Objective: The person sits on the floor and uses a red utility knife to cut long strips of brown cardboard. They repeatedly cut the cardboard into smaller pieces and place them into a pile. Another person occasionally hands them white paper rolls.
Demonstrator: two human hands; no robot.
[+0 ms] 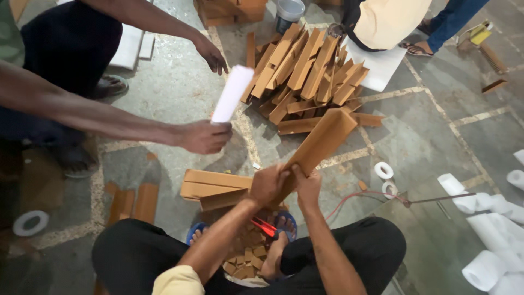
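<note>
My left hand [268, 184] and my right hand [308, 184] are both closed on the near end of a long brown angled cardboard strip [323, 141], which slants up and to the right over the floor. I sit cross-legged in dark trousers. Between my feet lie small brown cardboard offcuts [248, 257] and a red-handled tool [264, 226]. Left of my hands, a short stack of the same brown strips [214, 186] rests on the floor.
A big heap of brown strips [305, 71] lies ahead. A person on the left holds a white strip [231, 94] in one hand [204, 136]. Another person sits at the top right. White paper rolls [486, 218] and tape rings [383, 170] lie at the right.
</note>
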